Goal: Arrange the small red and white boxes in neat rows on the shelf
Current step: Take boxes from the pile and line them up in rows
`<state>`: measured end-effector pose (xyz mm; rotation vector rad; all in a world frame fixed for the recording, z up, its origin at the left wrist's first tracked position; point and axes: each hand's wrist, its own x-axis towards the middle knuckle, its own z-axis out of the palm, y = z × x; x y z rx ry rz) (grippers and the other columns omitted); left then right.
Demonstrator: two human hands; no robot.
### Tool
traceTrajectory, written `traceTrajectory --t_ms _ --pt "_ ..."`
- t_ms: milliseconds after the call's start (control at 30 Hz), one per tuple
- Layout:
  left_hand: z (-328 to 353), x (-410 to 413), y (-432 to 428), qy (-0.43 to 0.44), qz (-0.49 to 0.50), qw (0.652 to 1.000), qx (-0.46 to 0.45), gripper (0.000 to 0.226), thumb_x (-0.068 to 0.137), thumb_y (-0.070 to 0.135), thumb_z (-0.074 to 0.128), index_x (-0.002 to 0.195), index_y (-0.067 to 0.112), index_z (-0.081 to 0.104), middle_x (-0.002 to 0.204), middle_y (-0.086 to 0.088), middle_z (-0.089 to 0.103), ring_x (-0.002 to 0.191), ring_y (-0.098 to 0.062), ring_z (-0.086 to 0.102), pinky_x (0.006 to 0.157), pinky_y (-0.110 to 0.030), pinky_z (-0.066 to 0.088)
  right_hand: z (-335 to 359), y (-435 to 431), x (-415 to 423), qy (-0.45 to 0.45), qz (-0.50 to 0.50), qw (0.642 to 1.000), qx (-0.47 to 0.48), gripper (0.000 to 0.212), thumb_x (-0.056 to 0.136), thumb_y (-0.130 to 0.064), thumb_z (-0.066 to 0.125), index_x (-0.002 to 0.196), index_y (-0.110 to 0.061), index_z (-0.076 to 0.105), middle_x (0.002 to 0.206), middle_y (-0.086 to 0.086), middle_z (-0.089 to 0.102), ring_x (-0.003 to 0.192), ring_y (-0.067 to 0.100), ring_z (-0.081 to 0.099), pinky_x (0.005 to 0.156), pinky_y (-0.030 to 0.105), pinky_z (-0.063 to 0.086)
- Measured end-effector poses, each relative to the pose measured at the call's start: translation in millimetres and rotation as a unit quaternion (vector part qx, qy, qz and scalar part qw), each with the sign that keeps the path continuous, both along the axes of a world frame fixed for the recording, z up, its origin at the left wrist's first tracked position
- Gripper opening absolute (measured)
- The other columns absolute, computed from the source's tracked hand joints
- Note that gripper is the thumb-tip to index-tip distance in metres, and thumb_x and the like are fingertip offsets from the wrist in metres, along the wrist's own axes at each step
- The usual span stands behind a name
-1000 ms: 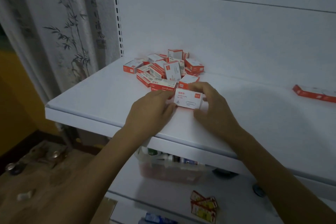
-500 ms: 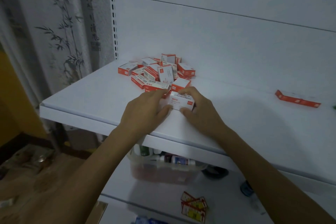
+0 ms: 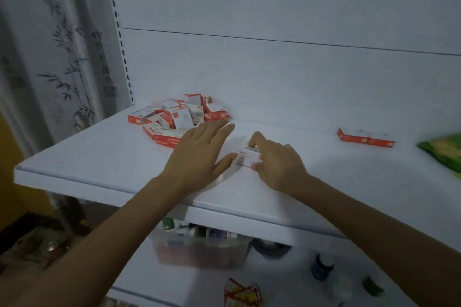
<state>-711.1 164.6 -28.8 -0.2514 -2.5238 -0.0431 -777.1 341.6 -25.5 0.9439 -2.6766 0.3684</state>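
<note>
A loose pile of small red and white boxes (image 3: pixel 179 117) lies at the back left of the white shelf (image 3: pixel 99 157). My right hand (image 3: pixel 277 162) pinches one red and white box (image 3: pixel 245 158) between thumb and fingers, just above the shelf's middle. My left hand (image 3: pixel 199 154) hovers flat with straight fingers beside that box, its fingertips pointing toward the pile's right edge. Two more red and white boxes (image 3: pixel 365 137) sit end to end in a short row at the back right.
A green packet (image 3: pixel 444 152) lies at the shelf's right edge. Below, a lower shelf holds a clear bin of bottles (image 3: pixel 199 244), a dark bottle (image 3: pixel 321 266) and red packets (image 3: pixel 242 291). A bamboo-print curtain (image 3: pixel 57 57) hangs on the left.
My left hand has let go of the box and spread flat. My right hand alone carries the box rightward, away from the pile. The view has swung right.
</note>
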Motion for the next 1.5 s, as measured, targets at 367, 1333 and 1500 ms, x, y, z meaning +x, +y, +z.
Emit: traceTrajectory --t_ms 367,1333,1500 --pt "1.9 -114.8 206.6 -0.032 -0.075 0.996 -0.016 0.073 0.089 0.050 0.045 0.146 0.014 0.016 0.155 -0.006 0.014 0.140 -0.024 0.019 0.106 -0.039 0.029 24.9 222.6 -55.7 -0.137 -0.105 0.918 -0.357 0.034 0.075 -0.010 0.073 0.102 -0.018 0.054 0.102 0.001 0.063 0.084 0.014 0.060 0.047 0.008 0.042" --pt "-31.8 -193.9 285.8 -0.145 -0.123 0.975 0.111 0.065 0.086 0.057 0.041 0.141 0.023 0.032 0.147 0.004 0.034 0.134 -0.016 0.030 0.107 -0.035 0.031 6.1 284.4 -97.9 0.000 -0.064 0.996 0.056 0.037 0.092 -0.045 0.045 0.121 -0.025 0.055 0.115 -0.003 0.060 0.103 0.018 0.053 0.086 0.029 0.036" --pt "-35.6 -195.7 286.3 -0.159 -0.129 0.973 0.109 0.063 0.087 0.058 0.039 0.140 0.025 0.034 0.146 0.008 0.037 0.131 -0.013 0.037 0.102 -0.026 0.033 -7.1 297.6 -111.0 -0.073 -0.048 0.993 0.082 0.056 0.095 -0.049 0.034 0.145 -0.030 0.019 0.155 -0.008 0.017 0.143 0.010 0.012 0.115 0.029 0.003"
